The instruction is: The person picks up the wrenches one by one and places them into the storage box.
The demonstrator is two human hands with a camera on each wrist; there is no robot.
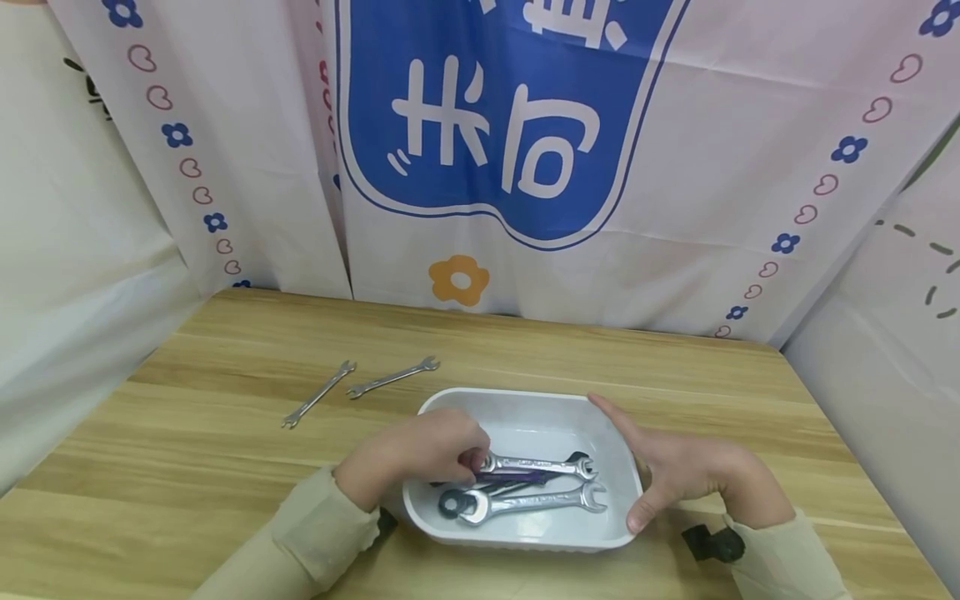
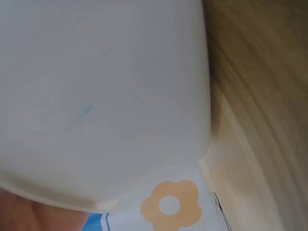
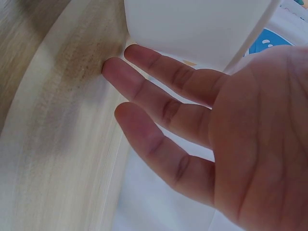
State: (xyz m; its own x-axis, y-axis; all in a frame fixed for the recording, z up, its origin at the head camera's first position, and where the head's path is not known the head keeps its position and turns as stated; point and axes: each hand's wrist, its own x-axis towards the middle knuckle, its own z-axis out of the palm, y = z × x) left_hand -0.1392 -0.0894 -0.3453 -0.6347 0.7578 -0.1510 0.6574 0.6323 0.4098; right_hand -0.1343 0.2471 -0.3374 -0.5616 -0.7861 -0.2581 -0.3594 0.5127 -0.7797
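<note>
A white plastic basin [image 1: 525,537] stands on the table with several tools in it. My left hand [image 1: 423,446] reaches over its left side, fingers curled, and pinches the left end of a silver open-end wrench [image 1: 536,467]. Under that wrench lies a tool with a purple handle [image 1: 517,478], partly hidden. A larger silver wrench [image 1: 536,502] lies nearer the front, beside a dark round tool end [image 1: 452,503]. At the basin's right end my right hand [image 1: 686,471] rests against the rim, thumb in front; its other fingers [image 3: 168,110] are extended outside the wall.
Two small silver wrenches, one slanted wrench [image 1: 318,396] and another wrench [image 1: 393,377], lie on the wooden table [image 1: 225,450] left of the basin. A printed cloth [image 1: 675,167] hangs behind the table's back edge. Dark straps show at both wrists.
</note>
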